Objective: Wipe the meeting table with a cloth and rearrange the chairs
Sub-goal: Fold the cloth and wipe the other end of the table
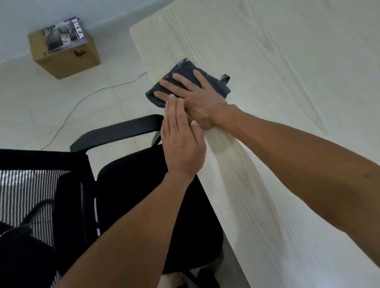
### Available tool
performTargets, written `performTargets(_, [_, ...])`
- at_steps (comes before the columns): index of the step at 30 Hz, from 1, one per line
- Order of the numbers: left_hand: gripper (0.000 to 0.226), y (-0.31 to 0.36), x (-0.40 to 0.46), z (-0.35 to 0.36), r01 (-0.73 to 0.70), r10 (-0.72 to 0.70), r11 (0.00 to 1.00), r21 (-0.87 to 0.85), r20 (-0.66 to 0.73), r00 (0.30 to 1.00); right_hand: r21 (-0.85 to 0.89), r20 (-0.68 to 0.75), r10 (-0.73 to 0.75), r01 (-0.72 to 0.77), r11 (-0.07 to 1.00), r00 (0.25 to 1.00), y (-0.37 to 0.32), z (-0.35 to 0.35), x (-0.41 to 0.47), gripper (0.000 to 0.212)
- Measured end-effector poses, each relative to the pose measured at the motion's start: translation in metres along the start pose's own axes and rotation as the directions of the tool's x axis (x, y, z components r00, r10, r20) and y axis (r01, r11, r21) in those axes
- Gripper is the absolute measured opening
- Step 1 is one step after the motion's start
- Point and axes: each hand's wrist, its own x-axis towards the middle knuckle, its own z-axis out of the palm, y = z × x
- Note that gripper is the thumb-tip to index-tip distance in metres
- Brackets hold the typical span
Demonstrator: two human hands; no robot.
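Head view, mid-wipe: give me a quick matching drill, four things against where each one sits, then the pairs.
Things:
1. dark grey cloth
2. cardboard box
3. black office chair
4. white cable

Places:
A. trailing across the floor tiles
B. on the floor by the wall
C. pressed flat under the right hand near the table edge
D. seat tucked partly under the table, beneath the left hand

Pairs: 1-C, 2-B, 3-D, 4-A

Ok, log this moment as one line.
phase: wiping | right hand: flat on cloth | left hand: open at table edge | chair: not rearranged
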Motion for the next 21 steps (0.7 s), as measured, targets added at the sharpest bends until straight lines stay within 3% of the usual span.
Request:
performTargets(4, [0.058, 0.007, -0.046, -0.028, -0.038, 0.035, 0.999, 0.035, 0.090, 0.995, 0.075, 0.048, 0.055, -0.059, 0.995, 0.997, -0.042, 0.022, -0.098, 0.070])
performTargets(9, [0.057, 0.027, -0.111, -0.052, -0.120, 0.103, 0.992, 0.035, 0.311, 0.945, 0.154, -0.030, 0.181, -0.174, 0.973, 0.983, -0.104, 0.065, -0.224, 0.060])
performTargets(14, [0.057, 0.041, -0.175, -0.068, -0.308, 0.268, 0.951, -0.019, 0.546, 0.794, 0.182, -0.048, 0.417, -0.402, 0.897, 0.908, -0.177, 0.103, -0.332, 0.060])
performTargets(21, [0.049, 0.050, -0.268, -0.092, -0.524, 0.498, 0.826, -0.210, 0.706, 0.503, 0.300, 0.023, 0.668, -0.643, 0.705, 0.744, -0.281, 0.140, -0.448, 0.057])
